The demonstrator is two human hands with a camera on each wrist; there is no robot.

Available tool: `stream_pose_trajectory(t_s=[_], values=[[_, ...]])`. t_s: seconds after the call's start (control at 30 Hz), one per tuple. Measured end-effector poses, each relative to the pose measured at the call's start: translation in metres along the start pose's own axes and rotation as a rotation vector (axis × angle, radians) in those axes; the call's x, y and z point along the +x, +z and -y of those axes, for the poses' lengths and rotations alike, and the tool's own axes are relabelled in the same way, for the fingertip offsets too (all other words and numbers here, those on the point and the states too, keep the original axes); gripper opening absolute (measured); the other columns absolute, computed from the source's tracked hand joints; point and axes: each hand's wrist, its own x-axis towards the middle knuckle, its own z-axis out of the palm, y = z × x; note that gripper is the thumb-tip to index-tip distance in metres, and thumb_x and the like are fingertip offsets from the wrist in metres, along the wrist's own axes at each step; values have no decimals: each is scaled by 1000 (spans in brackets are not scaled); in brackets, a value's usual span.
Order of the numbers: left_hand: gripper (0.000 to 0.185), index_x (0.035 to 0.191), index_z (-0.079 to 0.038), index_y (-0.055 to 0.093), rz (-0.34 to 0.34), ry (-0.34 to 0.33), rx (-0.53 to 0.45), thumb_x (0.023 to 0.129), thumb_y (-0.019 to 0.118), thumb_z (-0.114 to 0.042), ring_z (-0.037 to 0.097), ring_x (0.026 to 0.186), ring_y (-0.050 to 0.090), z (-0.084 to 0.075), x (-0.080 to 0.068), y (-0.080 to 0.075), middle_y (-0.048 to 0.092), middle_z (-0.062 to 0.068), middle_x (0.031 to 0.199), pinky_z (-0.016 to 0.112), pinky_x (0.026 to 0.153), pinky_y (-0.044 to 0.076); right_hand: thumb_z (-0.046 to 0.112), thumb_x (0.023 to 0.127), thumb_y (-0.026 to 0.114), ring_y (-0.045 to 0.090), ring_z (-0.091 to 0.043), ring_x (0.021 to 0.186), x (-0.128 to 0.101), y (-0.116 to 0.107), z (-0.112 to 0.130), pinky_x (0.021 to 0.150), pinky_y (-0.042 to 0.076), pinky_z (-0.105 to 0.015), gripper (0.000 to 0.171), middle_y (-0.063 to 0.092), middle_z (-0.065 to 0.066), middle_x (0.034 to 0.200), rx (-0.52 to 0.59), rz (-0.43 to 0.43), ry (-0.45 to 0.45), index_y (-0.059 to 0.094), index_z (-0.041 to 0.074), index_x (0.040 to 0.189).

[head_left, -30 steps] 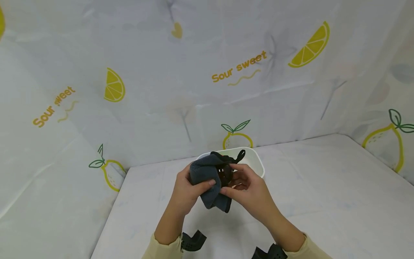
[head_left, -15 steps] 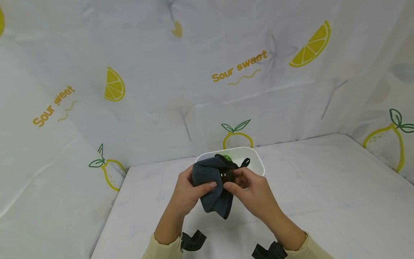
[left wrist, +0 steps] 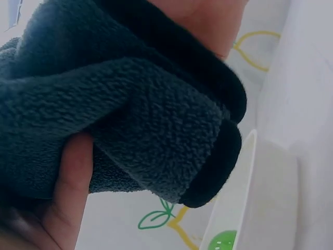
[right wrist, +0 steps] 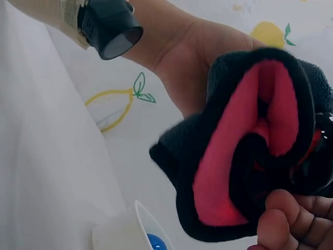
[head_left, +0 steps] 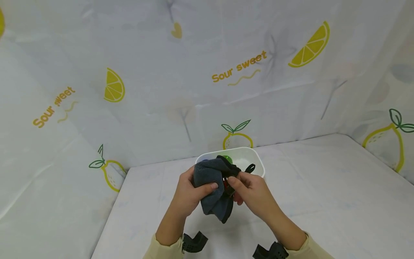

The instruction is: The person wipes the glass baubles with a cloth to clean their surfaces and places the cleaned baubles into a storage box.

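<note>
- Left hand (head_left: 189, 190) gripping soft dark grey fleece cloth (head_left: 210, 183) with red inside.
- Right hand (head_left: 250, 190) pinching cloth's edge, at 3 o'clock.
- White plastic tub (head_left: 258, 163) at 12 o'clock; cloth not in yet.

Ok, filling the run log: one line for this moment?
left hand grips dark cloth | right hand pinches its edge | white tub behind

Dark grey fleece cloth (head_left: 211, 189), bunched up and folded over mid-air (red lining shows inside), black trim, loop sticking out, just above the tub (head_left: 258, 163).
</note>
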Motion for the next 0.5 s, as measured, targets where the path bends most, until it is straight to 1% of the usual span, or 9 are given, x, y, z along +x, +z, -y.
stream_pose_trajectory(t_s=[0.1,0.17,0.23,0.3,0.37,0.4,0.43,0.5], values=[[43,122,-4,62,-11,-6,7,83,78,-15,27,99,65,0,0,1,65,12,111,39,82,58,33,92,68,62,-13,63,0,-1,0,58,52,-27,28,65,-2,70,6,-26,-6,63,7,84],[44,123,-6,62,-28,-16,21,83,79,-15,28,100,65,0,0,1,65,13,112,39,82,58,32,88,74,63,-12,71,0,-2,0,63,54,-26,25,68,0,80,-14,-54,-43,67,10,95],[45,124,-6,62,-46,-25,32,82,79,-15,28,101,65,-1,0,1,65,13,113,38,83,57,31,84,78,64,-10,79,0,-2,-1,68,56,-26,30,68,3,92,-42,-77,-110,70,12,106],[46,124,-7,61,-60,-31,36,82,79,-14,28,102,64,-1,0,1,65,14,114,38,83,57,27,82,81,63,-10,87,0,-2,-2,72,57,-26,39,66,4,101,-41,-91,-186,70,13,116],[47,125,-6,61,-69,-35,32,82,79,-15,27,102,64,-2,0,1,65,14,115,37,83,57,20,80,83,62,-10,95,1,-2,-4,77,57,-26,47,64,3,110,-11,-96,-256,67,12,124],[48,125,-5,61,-70,-34,27,82,79,-15,27,102,64,-2,0,1,65,14,115,37,83,57,16,79,83,61,-10,97,1,-2,-4,79,56,-26,50,63,2,113,22,-95,-276,65,11,126],[49,126,-5,60,-69,-34,21,82,79,-15,27,102,64,-3,0,1,65,14,115,37,83,57,12,78,83,61,-11,99,2,-1,-5,81,56,-26,53,63,0,115,63,-95,-292,64,9,127],[50,126,-5,60,-70,-37,15,82,80,-15,26,102,64,-3,0,2,65,13,115,37,83,57,4,77,83,61,-12,103,2,-1,-5,84,55,-25,56,63,-5,119,149,-99,-295,60,6,127]])
